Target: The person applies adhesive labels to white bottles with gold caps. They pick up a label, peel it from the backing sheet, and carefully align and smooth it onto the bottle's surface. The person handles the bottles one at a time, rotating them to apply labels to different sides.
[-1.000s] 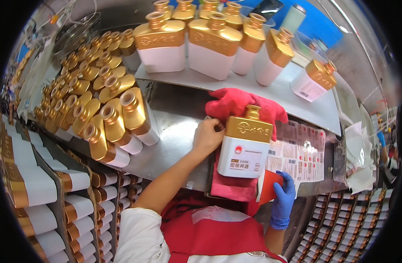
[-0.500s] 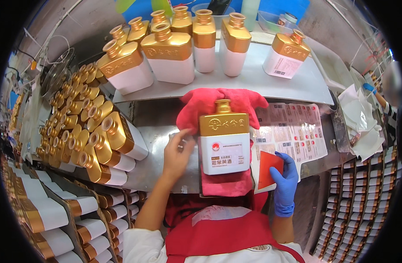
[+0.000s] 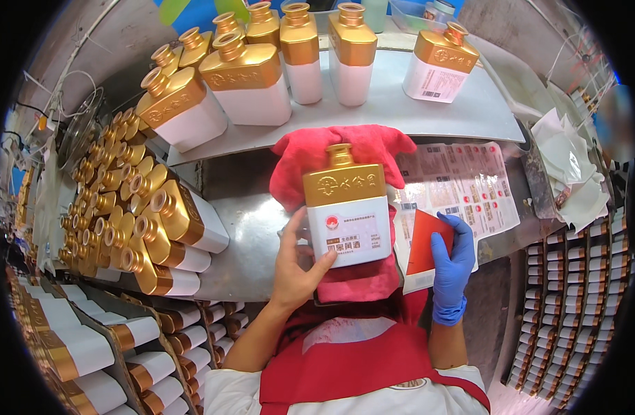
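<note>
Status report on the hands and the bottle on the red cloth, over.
Left hand bare, gripping bottle at its left edge. Right hand gloved blue, on red label. Bottle flat on red cloth. Nothing in the way.

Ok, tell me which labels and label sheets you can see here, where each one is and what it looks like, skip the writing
Front label: on the white-and-gold bottle lying on the red cloth, steadied by the left hand; pale rectangle with a round red emblem.
Label sheet: flat on the metal bench right of the bottle; white, rows of small red-marked stickers.
Red label: under the gloved right hand; plain red rectangle.
Back label: on the rightmost shelf bottle; white rectangle with dark print.
</note>
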### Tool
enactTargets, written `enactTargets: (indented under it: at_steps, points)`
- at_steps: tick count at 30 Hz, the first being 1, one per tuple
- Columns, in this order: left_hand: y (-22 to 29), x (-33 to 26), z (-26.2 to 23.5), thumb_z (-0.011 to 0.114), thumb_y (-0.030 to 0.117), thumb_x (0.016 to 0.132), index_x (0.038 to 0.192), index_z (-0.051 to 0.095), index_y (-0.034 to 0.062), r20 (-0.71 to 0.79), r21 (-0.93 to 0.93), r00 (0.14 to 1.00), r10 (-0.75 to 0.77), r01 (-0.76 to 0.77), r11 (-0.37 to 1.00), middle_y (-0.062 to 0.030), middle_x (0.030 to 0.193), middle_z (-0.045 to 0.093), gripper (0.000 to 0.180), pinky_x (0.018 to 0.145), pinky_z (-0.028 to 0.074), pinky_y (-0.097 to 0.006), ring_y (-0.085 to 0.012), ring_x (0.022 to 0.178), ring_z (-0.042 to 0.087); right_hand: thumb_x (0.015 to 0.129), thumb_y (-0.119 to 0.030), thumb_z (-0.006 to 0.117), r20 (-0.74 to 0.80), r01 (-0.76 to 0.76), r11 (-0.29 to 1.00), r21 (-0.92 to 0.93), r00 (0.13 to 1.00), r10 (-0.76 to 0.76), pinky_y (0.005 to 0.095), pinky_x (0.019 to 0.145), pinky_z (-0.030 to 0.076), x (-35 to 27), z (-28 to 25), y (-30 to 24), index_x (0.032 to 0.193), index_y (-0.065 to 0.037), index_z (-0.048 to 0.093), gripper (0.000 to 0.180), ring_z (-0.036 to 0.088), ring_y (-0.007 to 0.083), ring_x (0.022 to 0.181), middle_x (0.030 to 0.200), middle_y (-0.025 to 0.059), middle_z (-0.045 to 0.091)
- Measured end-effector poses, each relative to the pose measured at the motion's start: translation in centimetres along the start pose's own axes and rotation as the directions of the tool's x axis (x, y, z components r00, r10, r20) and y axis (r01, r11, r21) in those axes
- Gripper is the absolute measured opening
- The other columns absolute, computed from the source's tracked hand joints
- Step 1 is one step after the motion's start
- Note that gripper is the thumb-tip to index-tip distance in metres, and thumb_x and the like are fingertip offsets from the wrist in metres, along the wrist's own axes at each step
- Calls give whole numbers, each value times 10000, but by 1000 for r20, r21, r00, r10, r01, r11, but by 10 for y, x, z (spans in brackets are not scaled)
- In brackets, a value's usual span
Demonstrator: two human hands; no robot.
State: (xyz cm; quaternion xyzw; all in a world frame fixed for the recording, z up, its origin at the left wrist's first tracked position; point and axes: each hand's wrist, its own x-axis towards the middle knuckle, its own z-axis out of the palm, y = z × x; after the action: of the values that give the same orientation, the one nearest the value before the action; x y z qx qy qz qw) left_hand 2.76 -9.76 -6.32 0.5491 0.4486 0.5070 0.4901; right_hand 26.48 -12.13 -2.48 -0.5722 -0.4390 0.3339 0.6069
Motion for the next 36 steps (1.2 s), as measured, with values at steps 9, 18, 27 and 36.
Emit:
enactTargets:
  at_steps: [9,18,27,36]
  points:
    - [-3,1,-1,668,15,778,1424,239,-4,18,-41,999,-47,48,998,-143,1326,427,776,850,465,-302,-209,1165,486,853,44,567,54,-32,999,10,998,32,293,991,381,1,-2,4,1185,17,498,340,493,173,1136,1195,110,538]
    - [-5,2,-13,686,16,755,1462,174,2,122,-124,992,-3,18,992,-156,1407,360,873,876,450,-311,-218,1216,453,840,-16,621,215,109,987,-116,973,-82,303,909,456,-5,26,-13,1192,3,532,364,579,191,1039,1134,119,591]
    - [-7,-3,-22,710,24,729,1485,148,29,231,151,972,46,-82,985,-166,1431,331,942,850,450,-307,-229,1160,456,815,-127,671,349,477,752,-456,873,-342,347,642,519,-2,84,-24,1139,-70,588,339,640,279,729,972,134,633]
    - [-3,-2,-21,701,12,731,1483,147,16,240,151,971,3,-40,988,-155,1400,395,934,851,445,-310,-229,1202,461,792,-99,709,213,420,804,-421,907,-363,316,663,532,4,63,-19,1096,-42,608,325,661,256,764,930,116,646]
